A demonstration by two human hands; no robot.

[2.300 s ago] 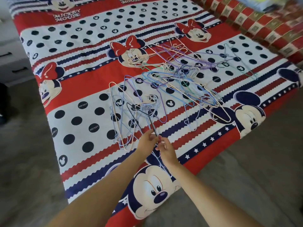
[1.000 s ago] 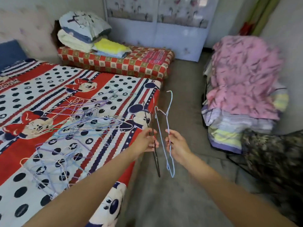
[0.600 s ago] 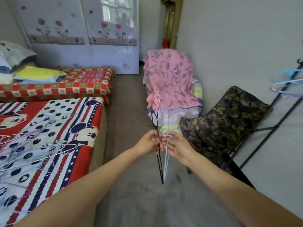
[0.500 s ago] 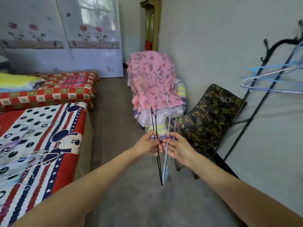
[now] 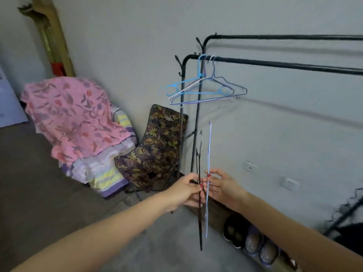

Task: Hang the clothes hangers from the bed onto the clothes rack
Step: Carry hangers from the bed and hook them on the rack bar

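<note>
The left hand [image 5: 185, 190] pinches a black hanger [image 5: 200, 203] and the right hand [image 5: 221, 185] a pale blue hanger [image 5: 207, 173], both edge-on, probably kept separate for hooking singly onto the clothes rack [image 5: 275, 64], where 3 hangers [image 5: 204, 89] hang near its left corner.

A black wire hanger [image 5: 200, 213] and a pale blue wire hanger [image 5: 207, 203] stand upright, edge-on to the camera, side by side and just apart. The black one is pinched in the left hand [image 5: 184, 191], the blue one in the right hand [image 5: 222, 186]. Behind them stands a black metal clothes rack [image 5: 284, 64] with two horizontal bars. On its nearer bar, near the left end, hang a bright blue plastic hanger [image 5: 196, 89] and a few thin wire hangers [image 5: 218, 89], bunched together and tilted.
</note>
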